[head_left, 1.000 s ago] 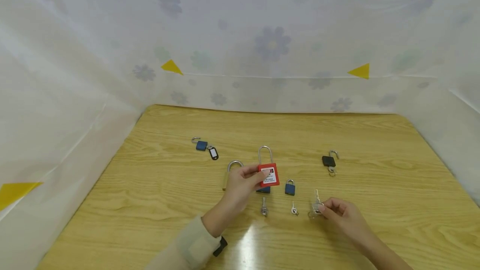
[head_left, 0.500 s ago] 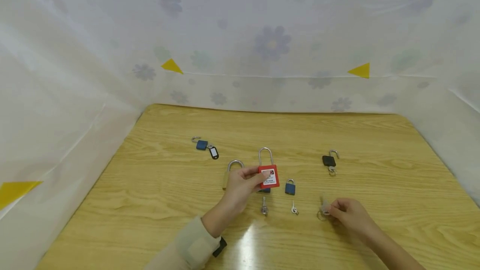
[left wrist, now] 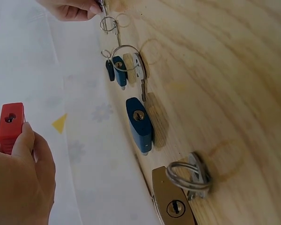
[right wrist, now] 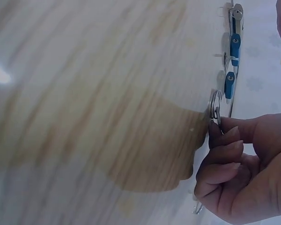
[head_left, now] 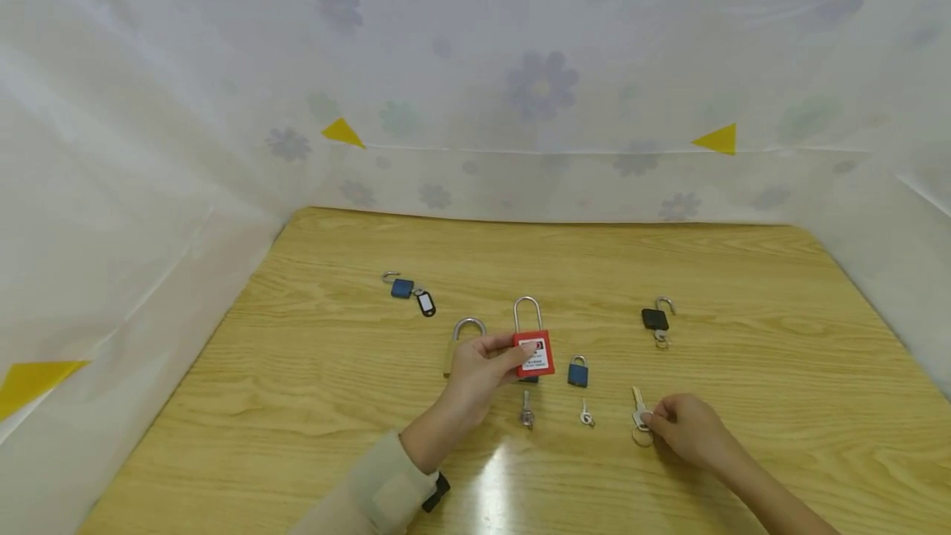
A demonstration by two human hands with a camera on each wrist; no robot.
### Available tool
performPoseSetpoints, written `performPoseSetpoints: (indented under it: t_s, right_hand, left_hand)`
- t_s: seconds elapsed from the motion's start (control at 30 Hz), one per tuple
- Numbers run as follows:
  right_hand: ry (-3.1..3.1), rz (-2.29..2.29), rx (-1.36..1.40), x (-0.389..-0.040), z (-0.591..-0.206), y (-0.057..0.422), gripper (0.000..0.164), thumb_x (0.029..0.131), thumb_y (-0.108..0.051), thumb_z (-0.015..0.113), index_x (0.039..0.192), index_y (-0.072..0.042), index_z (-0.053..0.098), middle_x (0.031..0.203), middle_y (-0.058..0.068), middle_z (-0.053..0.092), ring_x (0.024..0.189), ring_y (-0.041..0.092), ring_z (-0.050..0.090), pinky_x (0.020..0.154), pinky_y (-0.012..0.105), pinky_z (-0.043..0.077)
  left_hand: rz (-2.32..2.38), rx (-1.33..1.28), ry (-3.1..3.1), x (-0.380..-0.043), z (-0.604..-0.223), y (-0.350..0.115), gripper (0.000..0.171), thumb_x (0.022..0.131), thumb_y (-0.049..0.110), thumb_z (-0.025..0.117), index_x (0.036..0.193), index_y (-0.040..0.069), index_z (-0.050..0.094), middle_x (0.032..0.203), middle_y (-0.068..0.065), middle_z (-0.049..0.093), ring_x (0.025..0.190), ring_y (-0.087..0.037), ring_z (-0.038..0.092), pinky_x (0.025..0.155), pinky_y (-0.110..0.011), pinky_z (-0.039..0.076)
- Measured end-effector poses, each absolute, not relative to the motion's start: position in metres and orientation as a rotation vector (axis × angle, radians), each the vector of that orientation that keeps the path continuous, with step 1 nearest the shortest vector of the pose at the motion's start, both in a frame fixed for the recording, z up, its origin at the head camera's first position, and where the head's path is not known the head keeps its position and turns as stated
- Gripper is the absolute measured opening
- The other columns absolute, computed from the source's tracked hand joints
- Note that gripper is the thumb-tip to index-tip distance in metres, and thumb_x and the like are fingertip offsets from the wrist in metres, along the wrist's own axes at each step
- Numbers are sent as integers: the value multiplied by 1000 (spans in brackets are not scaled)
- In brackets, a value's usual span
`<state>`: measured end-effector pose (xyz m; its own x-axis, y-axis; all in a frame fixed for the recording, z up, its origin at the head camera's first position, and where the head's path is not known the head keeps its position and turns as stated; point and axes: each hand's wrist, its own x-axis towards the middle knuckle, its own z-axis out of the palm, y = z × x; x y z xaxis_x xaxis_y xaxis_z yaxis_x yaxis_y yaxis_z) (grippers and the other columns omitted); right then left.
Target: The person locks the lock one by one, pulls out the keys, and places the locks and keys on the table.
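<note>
My left hand grips a red padlock between thumb and fingers. Its label faces up and its long shackle is closed; the keyhole of the red padlock shows in the left wrist view. At the right, my right hand pinches a silver key with a ring, low over the table. Behind the left hand a brass padlock is partly hidden. The red padlock mostly covers a blue padlock. Between the hands stands a smaller blue padlock.
Nearer me on the wooden table lie a ringed key and a small key. Farther back are an open blue padlock with a black tag and an open black padlock with a key.
My right hand has moved slightly right with the key and lowered it toward the table. The left hand keeps the red padlock almost still, a touch lower.
</note>
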<state>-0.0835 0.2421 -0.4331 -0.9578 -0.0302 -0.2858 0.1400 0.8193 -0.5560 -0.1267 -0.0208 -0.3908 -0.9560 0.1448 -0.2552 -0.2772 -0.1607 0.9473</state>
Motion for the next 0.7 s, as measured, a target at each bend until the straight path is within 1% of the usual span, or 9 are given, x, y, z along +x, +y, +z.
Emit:
performPoseSetpoints:
  t_s: [0.1,0.17,0.3,0.43,0.57,0.63,0.7]
  right_hand:
    - [2714,-843,70,-84,-432,243,27,90,-15,57,65,-8,55,55,-3,43,53,10,39,46,18,31]
    - [2710,-831,61,-84,-433,243,28,90,-16,57,64,-8,55,55,-3,42,53,10,38,46,18,30]
    - [2688,-829,77,-82,-433,244,28,90,-17,57,63,-8,55,54,-3,41,53,10,37,45,17,29]
    - [2671,-835,89,-83,-432,245,27,90,-17,57,64,-8,57,55,-3,42,53,10,37,45,17,29]
    - [2713,-829,83,-83,-426,244,31,92,-20,55,63,-9,53,54,-3,41,52,9,37,44,18,30]
    - [2771,-886,66,-83,-421,239,29,92,-19,55,66,-8,54,56,-3,43,51,8,37,44,18,31]
    - [2826,-1024,23,-82,-416,230,22,93,-17,55,74,-5,58,61,-1,48,53,6,38,44,18,34]
  left_hand:
    - [2191,-143,1820,-126,-391,-20,35,86,5,63,116,-11,56,110,-23,62,87,-16,66,79,-28,57]
    - [2189,-140,1812,-126,-391,-19,36,86,5,63,117,-11,56,112,-23,62,89,-18,66,81,-29,56]
    - [2186,-121,1812,-124,-391,-19,35,86,6,63,116,-11,56,109,-21,62,86,-15,66,80,-29,57]
    - [2193,-114,1796,-124,-391,-16,35,86,5,63,116,-12,55,110,-22,62,84,-14,66,79,-28,57]
    - [2181,-124,1791,-124,-392,-12,35,85,5,64,114,-12,56,108,-21,63,80,-12,65,75,-26,57]
    - [2169,-127,1793,-123,-392,-10,36,85,6,65,114,-12,56,107,-20,64,79,-11,64,74,-26,57]
    - [2154,-121,1799,-121,-392,-7,37,84,6,66,115,-13,56,107,-20,63,80,-11,64,76,-26,57]
